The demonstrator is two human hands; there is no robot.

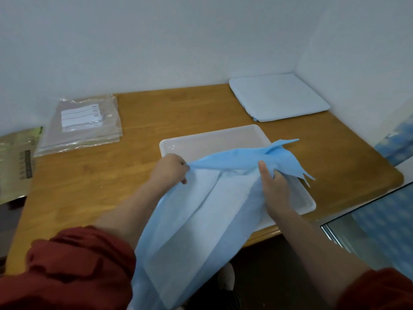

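Observation:
A light blue sheet of thin fabric (201, 220) hangs from both hands over a white plastic tray (201, 139) on the wooden table (89, 180). My left hand (169, 168) grips the sheet's upper edge at the left, fingers curled round it. My right hand (274, 186) grips the same edge at the right, thumb up, with a crumpled corner of the sheet sticking out past it. The sheet drapes down past the table's front edge toward me and hides most of the tray's near half.
A folded white pad (279, 97) lies at the back right corner by the walls. Several clear plastic bags with a white label (82, 124) are stacked at the back left, a brownish packet (15, 162) beside them. A glass-topped surface (380, 220) is at the right.

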